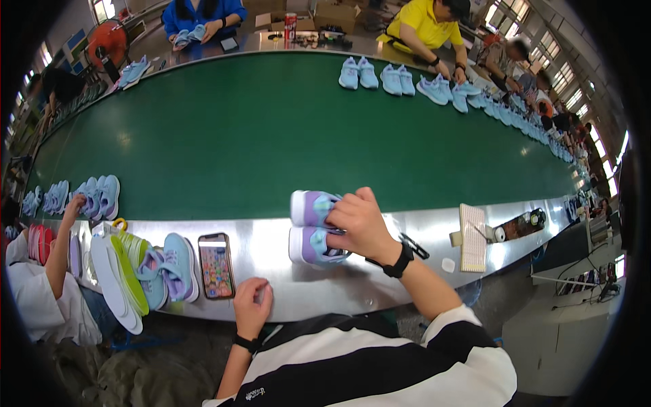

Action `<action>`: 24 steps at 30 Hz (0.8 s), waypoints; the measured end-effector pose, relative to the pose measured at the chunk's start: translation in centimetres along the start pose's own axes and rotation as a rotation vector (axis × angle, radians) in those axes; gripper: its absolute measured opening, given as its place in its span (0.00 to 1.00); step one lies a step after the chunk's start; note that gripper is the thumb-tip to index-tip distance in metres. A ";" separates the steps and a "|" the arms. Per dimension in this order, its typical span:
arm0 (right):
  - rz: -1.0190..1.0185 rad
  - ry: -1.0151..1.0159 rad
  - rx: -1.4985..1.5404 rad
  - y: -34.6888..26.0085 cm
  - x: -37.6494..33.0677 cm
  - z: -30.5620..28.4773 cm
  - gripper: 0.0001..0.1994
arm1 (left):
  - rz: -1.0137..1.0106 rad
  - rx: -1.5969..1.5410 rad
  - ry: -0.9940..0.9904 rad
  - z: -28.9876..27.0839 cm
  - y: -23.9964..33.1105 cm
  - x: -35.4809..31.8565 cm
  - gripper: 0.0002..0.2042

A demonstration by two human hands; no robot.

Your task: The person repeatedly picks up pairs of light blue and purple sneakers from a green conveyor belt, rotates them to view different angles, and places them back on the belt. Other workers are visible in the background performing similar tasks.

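My right hand grips a pair of light blue and purple sneakers with white soles, its fingers reaching into their openings. The pair is at the metal ledge's far edge, beside the green belt, heels to the left. Resting at the ledge's near edge, my left hand is loosely curled with nothing visible in it. Just beyond it lies a smartphone with a lit screen. Left of the phone is another pair of blue sneakers, beside stacked white insoles and lime-green insoles.
A wide green conveyor belt fills the middle, with pairs of blue sneakers along its far right. On the metal ledge lie a black tool and a cream pad. Co-workers handle shoes across and at left.
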State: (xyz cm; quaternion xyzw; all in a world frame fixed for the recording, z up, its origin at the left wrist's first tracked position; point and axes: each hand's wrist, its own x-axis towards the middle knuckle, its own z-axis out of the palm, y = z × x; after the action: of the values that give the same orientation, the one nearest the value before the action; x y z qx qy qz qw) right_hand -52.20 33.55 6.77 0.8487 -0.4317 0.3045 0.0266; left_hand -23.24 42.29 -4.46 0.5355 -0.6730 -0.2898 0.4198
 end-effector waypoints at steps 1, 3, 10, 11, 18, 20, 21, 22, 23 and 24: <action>0.088 0.080 0.023 0.5 0.4 0.3 0.10 | -0.006 0.004 0.001 0.0 0.0 0.0 0.07; 0.298 0.159 0.058 2.4 2.3 1.0 0.11 | 0.039 0.013 0.021 0.0 0.0 0.0 0.06; 0.789 0.264 -0.360 18.6 21.5 -2.5 0.21 | 0.050 0.016 0.061 0.2 0.0 -0.2 0.04; 0.769 0.361 -0.312 20.1 23.5 -3.9 0.23 | 0.045 0.028 0.067 0.3 -0.1 -0.3 0.04; 0.427 0.392 0.293 13.5 19.3 -7.2 0.19 | 0.102 0.087 0.103 0.6 -0.4 -0.5 0.04; 0.346 0.278 0.405 9.3 14.4 -5.9 0.18 | 0.113 0.081 0.083 0.6 -0.3 -0.4 0.05; 0.322 0.198 0.536 7.5 12.0 -5.2 0.18 | 0.114 0.081 0.068 0.5 -0.2 -0.4 0.05; 0.294 0.116 0.581 5.9 9.7 -4.3 0.18 | 0.121 0.085 0.061 0.4 -0.1 -0.4 0.05; 0.323 -0.003 0.688 4.4 7.5 -3.4 0.18 | 0.131 0.088 0.060 0.5 0.0 -0.3 0.05; 0.325 -0.081 0.735 3.2 5.8 -2.3 0.19 | 0.118 0.091 0.051 0.5 0.1 -0.3 0.05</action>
State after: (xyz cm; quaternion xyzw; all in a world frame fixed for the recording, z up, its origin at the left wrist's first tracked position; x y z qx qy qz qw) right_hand -53.15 28.06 11.07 0.7337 -0.4231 0.4052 -0.3443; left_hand -23.68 42.54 -4.70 0.5206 -0.7051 -0.2198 0.4283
